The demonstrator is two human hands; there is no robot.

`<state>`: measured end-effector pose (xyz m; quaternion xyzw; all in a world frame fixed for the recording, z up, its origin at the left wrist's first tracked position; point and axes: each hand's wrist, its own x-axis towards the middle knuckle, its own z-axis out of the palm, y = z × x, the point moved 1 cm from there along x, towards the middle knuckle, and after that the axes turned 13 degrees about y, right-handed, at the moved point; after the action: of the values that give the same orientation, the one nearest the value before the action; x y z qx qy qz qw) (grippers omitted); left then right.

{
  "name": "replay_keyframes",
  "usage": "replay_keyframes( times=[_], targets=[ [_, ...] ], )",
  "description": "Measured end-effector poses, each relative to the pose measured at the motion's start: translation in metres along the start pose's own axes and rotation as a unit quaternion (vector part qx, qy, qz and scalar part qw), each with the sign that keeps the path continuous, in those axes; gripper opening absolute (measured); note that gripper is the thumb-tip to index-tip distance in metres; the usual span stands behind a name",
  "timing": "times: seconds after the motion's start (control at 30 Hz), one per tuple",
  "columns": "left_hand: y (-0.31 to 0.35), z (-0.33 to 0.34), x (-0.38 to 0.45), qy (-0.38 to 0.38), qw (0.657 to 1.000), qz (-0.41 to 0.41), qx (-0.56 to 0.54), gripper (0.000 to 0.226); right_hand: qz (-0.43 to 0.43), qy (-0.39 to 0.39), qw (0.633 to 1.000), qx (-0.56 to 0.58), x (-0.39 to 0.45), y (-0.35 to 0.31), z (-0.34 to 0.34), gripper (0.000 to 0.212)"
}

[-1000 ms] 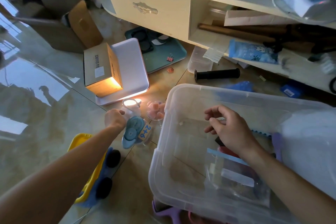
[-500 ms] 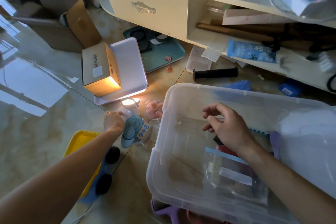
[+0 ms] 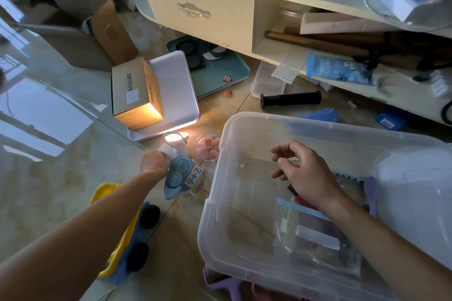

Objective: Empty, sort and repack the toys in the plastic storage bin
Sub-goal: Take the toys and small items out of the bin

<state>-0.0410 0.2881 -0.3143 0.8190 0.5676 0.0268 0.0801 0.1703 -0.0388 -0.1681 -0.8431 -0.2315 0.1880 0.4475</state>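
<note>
A clear plastic storage bin [image 3: 227, 129] stands on the floor at the right, with a clear zip bag [image 3: 315, 234] and a few small items in its near right corner. My right hand [image 3: 303, 173] hovers inside the bin with loosely curled fingers and holds nothing. My left hand [image 3: 154, 161] reaches left of the bin and grips a clear toy [image 3: 171, 151] on the floor, beside a blue toy with a "2+6" tag [image 3: 178, 176]. A clear cup of pink cubes [image 3: 208, 148] stands just beyond. A yellow and blue toy truck [image 3: 129, 234] lies under my left forearm.
A cardboard box [image 3: 132, 93] rests on a white tray [image 3: 176, 85] ahead. A teal tray [image 3: 220, 68], a black handle grip [image 3: 291, 99] and a small clear container [image 3: 266, 80] lie by the cream cabinet [image 3: 203, 14]. Purple toys [image 3: 225, 283] poke out below the bin.
Almost nothing moved: my left hand stays on the clear toy and my right hand stays hovering in the bin. The view shifted slightly.
</note>
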Motion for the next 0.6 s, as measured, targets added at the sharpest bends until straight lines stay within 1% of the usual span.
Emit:
replay_keyframes(
  times=[0.07, 0.13, 0.27, 0.33, 0.5, 0.6],
  targets=[
    [-0.002, -0.002, 0.003, 0.021, 0.998, -0.048, -0.047, 0.028, 0.001, -0.001, 1.0, -0.002, 0.0, 0.001, 0.0, 0.014],
    [-0.001, -0.002, 0.001, 0.031, 0.996, -0.056, -0.069, 0.027, 0.002, -0.001, 1.0, -0.004, 0.0, 0.001, 0.001, 0.015],
    [0.003, 0.005, -0.009, 0.016, 0.995, -0.041, -0.087, 0.028, 0.005, -0.006, 1.0, 0.004, -0.001, -0.002, 0.006, 0.015],
    [0.004, 0.003, -0.011, 0.019, 0.995, -0.048, -0.09, 0.03, 0.006, -0.01, 1.0, 0.007, -0.002, -0.004, 0.009, 0.016],
    [0.003, -0.002, -0.015, 0.039, 0.995, -0.036, -0.079, 0.031, 0.003, -0.019, 1.0, 0.015, -0.006, -0.012, 0.017, 0.017],
    [0.001, -0.006, -0.018, 0.008, 0.998, -0.002, -0.064, 0.027, -0.013, -0.023, 0.999, 0.026, -0.01, -0.019, 0.027, 0.018]
  ],
)
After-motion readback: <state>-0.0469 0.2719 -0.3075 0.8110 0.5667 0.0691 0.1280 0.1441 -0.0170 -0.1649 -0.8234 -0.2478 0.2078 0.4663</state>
